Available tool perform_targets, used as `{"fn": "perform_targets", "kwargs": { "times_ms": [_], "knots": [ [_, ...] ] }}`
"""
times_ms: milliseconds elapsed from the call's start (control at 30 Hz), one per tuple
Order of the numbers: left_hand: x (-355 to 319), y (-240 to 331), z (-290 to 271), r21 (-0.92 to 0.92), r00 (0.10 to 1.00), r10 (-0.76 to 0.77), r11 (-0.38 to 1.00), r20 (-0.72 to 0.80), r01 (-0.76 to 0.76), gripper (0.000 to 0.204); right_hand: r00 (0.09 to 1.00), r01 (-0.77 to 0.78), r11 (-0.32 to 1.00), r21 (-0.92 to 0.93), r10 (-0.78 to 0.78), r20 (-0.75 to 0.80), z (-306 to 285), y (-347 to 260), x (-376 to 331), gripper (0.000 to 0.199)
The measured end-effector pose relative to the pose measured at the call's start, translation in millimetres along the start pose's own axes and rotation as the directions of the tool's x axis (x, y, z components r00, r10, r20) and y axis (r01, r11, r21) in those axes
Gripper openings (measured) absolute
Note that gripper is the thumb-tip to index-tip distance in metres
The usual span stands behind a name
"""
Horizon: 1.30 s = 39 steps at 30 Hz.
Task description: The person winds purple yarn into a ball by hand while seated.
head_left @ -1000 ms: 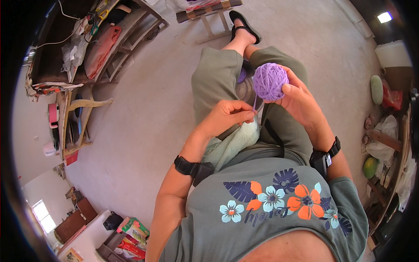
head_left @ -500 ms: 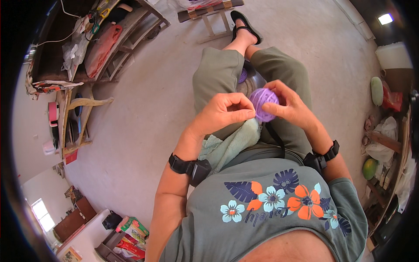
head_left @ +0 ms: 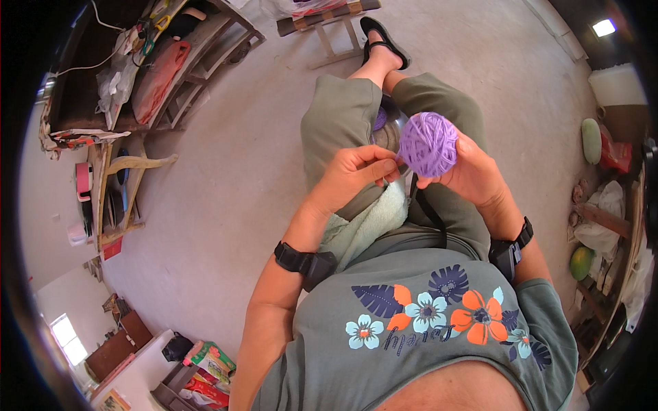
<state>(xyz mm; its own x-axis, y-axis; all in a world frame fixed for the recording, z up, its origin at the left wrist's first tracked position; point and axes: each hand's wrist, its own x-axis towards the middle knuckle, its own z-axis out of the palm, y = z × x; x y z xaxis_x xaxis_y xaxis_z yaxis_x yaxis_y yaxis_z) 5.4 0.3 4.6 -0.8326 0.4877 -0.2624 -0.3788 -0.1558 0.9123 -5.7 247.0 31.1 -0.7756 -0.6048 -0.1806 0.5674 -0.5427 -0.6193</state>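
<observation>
A ball of purple yarn (head_left: 429,144) rests in my right hand (head_left: 473,171), whose fingers curl round its right side and underside. Just left of the ball, my left hand (head_left: 360,172) pinches a purple strand that runs toward it. Between my thighs, partly hidden by my hands and the ball, stands a rounded, shiny container (head_left: 391,130) with more purple yarn (head_left: 380,119) at its left side. A pale green towel (head_left: 367,219) lies across my lap under my left hand.
Shelves (head_left: 219,61) with bags and scissors stand at the upper left. A wooden rack (head_left: 113,192) is below them. At the far end is a small trestle bench (head_left: 329,27). On the right, a low shelf holds gourds (head_left: 591,140) and plastic bags (head_left: 603,212).
My right hand has turned the yarn ball and brought it slightly up and right, so more of it shows. My left hand keeps its pinch beside it.
</observation>
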Motion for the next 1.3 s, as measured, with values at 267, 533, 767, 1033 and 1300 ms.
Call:
{"fn": "perform_targets", "kwargs": {
  "times_ms": [267,533,767,1033,1300],
  "knots": [
    [-9.5,11.1,9.4,0.143,0.978,-0.165,0.979,0.127,0.146,0.019,0.954,-0.027,0.949,-0.314,-0.069,-0.291,1.5,-3.6,9.0,0.060],
    [-11.9,30.6,-1.6,-0.013,0.988,-0.048,0.999,0.150,0.051,0.012,0.978,-0.022,0.732,-0.681,-0.126,-0.167,-6.5,18.4,4.8,0.053],
    [-6.2,25.8,-1.1,-0.035,0.999,0.012,0.999,0.046,-0.011,0.012,0.978,-0.195,0.891,-0.410,0.206,-0.018,0.0,7.6,-4.2,0.064],
    [-4.4,9.0,-4.6,0.054,0.999,-0.052,0.997,-0.018,0.053,0.017,0.999,0.012,0.999,-0.034,-0.011,0.047,-2.9,-5.4,-2.8,0.079],
    [-11.5,9.7,9.4,0.107,0.975,-0.183,0.980,0.123,0.170,0.019,0.982,0.073,0.984,-0.161,-0.100,-0.161,1.6,-4.2,9.0,0.060]
  ]
}}
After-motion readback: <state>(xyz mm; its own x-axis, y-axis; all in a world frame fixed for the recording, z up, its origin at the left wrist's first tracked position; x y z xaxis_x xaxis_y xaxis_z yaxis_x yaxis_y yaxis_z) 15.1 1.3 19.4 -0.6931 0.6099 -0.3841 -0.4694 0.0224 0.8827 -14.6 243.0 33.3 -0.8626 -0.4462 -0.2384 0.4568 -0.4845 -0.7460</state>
